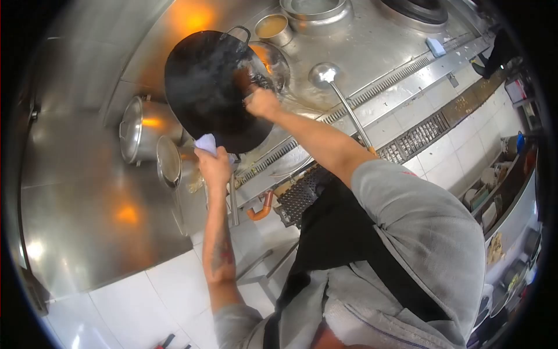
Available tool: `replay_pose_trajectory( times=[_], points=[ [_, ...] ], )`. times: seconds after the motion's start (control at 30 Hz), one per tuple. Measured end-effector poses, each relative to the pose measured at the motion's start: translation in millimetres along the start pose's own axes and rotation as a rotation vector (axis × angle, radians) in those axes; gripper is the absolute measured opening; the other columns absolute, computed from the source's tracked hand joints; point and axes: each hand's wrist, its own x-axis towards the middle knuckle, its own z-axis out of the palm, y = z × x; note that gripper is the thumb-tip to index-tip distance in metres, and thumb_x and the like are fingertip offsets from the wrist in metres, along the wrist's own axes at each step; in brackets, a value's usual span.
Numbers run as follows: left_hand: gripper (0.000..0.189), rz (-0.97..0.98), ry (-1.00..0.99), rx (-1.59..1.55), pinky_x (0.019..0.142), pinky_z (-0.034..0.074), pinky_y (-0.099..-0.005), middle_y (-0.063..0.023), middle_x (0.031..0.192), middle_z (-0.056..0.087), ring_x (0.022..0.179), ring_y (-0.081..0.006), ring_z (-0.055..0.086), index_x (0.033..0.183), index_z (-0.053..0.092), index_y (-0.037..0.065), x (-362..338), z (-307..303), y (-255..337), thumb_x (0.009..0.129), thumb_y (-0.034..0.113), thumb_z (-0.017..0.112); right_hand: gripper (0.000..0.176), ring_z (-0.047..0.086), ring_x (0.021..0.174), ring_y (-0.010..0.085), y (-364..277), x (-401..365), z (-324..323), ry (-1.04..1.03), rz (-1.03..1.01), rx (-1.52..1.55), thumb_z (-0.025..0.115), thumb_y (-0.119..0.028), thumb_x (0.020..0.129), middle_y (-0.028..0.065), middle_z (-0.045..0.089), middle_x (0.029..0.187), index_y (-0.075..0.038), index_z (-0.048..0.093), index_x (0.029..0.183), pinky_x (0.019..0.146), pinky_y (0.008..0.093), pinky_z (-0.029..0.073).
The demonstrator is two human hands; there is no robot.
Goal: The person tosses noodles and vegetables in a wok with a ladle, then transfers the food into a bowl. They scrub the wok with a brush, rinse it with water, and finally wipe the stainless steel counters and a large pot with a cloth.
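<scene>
A large black wok (209,87) is tilted up over the stove, with steam across its inside and an orange flame (263,58) at its right side. My left hand (214,166) grips a pale folded cloth (206,141) at the wok's lower rim. My right hand (263,103) is closed at the wok's right side, around something dark that looks like a brush or scrubber, partly hidden and blurred. To the right a ladle (324,74) lies on the steel stove top, its long handle reaching over the front edge.
A steel pot (138,131) and a strainer (168,160) stand left of the wok. Behind are a small pot of liquid (272,27) and a large round pot (317,14). A blue sponge (435,47) lies at the back right. Another person's foot (481,68) shows far right.
</scene>
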Motion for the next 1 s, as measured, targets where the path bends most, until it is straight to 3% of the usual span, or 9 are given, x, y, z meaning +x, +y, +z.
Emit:
replay_pose_trajectory(
  times=[0.2, 0.23, 0.27, 0.3, 0.4, 0.7, 0.8, 0.93, 1.0],
  points=[
    [0.051, -0.129, -0.053, -0.125, 0.094, 0.046, -0.0468, -0.0349, 0.108, 0.062, 0.104, -0.0469, 0.062, 0.124, 0.045, -0.012, 5.5, -4.5, -40.5, 0.086, 0.017, 0.06, 0.044, 0.069, 0.087, 0.0419, 113.8, -51.4, 49.8, 0.004, -0.543, -0.381, 0.063, -0.026, 0.084, 0.0194, 0.072, 0.091, -0.005, 0.06, 0.123, 0.083, 0.0478, 0.055],
    [0.048, -0.131, -0.049, -0.208, 0.094, 0.047, -0.0461, -0.0324, 0.106, 0.065, 0.102, -0.0446, 0.064, 0.122, 0.047, -0.013, 4.1, 0.5, -64.4, 0.087, 0.016, 0.059, 0.045, 0.068, 0.095, 0.0393, 83.7, -36.2, -19.3, -0.2, -0.016, -0.404, 0.062, -0.022, 0.085, 0.0206, 0.071, 0.098, -0.005, 0.056, 0.127, 0.085, 0.0474, 0.054],
    [0.035, -0.197, -0.045, -0.354, 0.071, 0.053, -0.0434, -0.023, 0.102, 0.067, 0.084, -0.0344, 0.067, 0.113, 0.052, -0.009, 5.0, 17.0, -93.1, 0.09, 0.016, 0.057, 0.041, 0.068, 0.095, 0.0393, 89.8, -13.2, -45.4, -0.03, 0.044, -0.33, 0.058, -0.02, 0.087, 0.0226, 0.07, 0.099, -0.005, 0.058, 0.125, 0.085, 0.0484, 0.054],
    [0.035, -0.205, -0.032, -0.368, 0.071, 0.053, -0.0434, -0.023, 0.102, 0.067, 0.084, -0.0344, 0.067, 0.113, 0.052, -0.009, 18.5, 15.1, -97.1, 0.09, 0.016, 0.057, 0.043, 0.069, 0.091, 0.0389, 101.8, 11.2, -60.5, 0.063, 0.054, -0.379, 0.058, -0.024, 0.087, 0.022, 0.071, 0.096, -0.007, 0.058, 0.127, 0.082, 0.0492, 0.054],
    [0.014, -0.846, -0.322, -0.97, 0.037, 0.03, -0.0261, -0.0133, 0.088, 0.059, 0.057, -0.0178, 0.054, 0.099, 0.053, 0.004, 28.5, 14.6, -113.1, 0.093, 0.017, 0.053, 0.048, 0.068, 0.089, 0.0409, 132.2, -39.3, -78.3, 0.124, -0.014, -0.403, 0.057, -0.028, 0.087, 0.023, 0.07, 0.093, -0.009, 0.058, 0.13, 0.082, 0.052, 0.054],
    [0.006, -0.968, -0.213, -1.57, 0.037, 0.031, -0.0321, -0.013, 0.077, 0.049, 0.051, -0.0209, 0.046, 0.096, 0.043, 0.007, 57.8, 180.6, -68.1, 0.096, 0.013, 0.045, 0.059, 0.046, 0.126, 0.0466, 152.7, -109.7, -21.4, -0.115, 0.29, -0.647, 0.05, -0.02, 0.091, 0.029, 0.05, 0.133, -0.013, 0.041, 0.148, 0.1, 0.0594, 0.04],
    [0.012, -0.97, -0.46, -1.609, 0.041, 0.037, -0.0363, -0.0161, 0.081, 0.057, 0.053, -0.0219, 0.049, 0.097, 0.049, 0.005, 69.1, 196.8, -87.7, 0.097, 0.016, 0.045, 0.046, 0.057, 0.114, 0.0447, 131.5, -155.0, -42.1, 0.192, -0.121, -0.634, 0.05, -0.032, 0.096, 0.027, 0.06, 0.12, -0.008, 0.055, 0.135, 0.095, 0.0556, 0.045],
    [0.028, -0.958, -0.52, -1.674, 0.052, 0.046, -0.0405, -0.0194, 0.085, 0.064, 0.059, -0.0233, 0.055, 0.104, 0.056, 0.003, -7.0, 153.9, -142.8, 0.098, 0.029, 0.049, 0.043, 0.062, 0.102, 0.045, 160.2, -227.9, -35.3, -0.144, -0.01, -0.292, 0.05, -0.035, 0.096, 0.0265, 0.066, 0.105, -0.002, 0.063, 0.119, 0.09, 0.0528, 0.048],
    [0.055, -0.818, -0.156, -1.076, 0.068, 0.05, -0.0451, -0.0211, 0.092, 0.067, 0.071, -0.0309, 0.061, 0.119, 0.056, 0.0, -77.2, 143.4, -191.2, 0.095, 0.049, 0.052, 0.04, 0.066, 0.093, 0.0404, 265.0, -230.7, 15.7, -0.117, 0.272, -0.227, 0.053, -0.034, 0.096, 0.0269, 0.067, 0.085, 0.003, 0.068, 0.093, 0.083, 0.0467, 0.05]
  ],
)
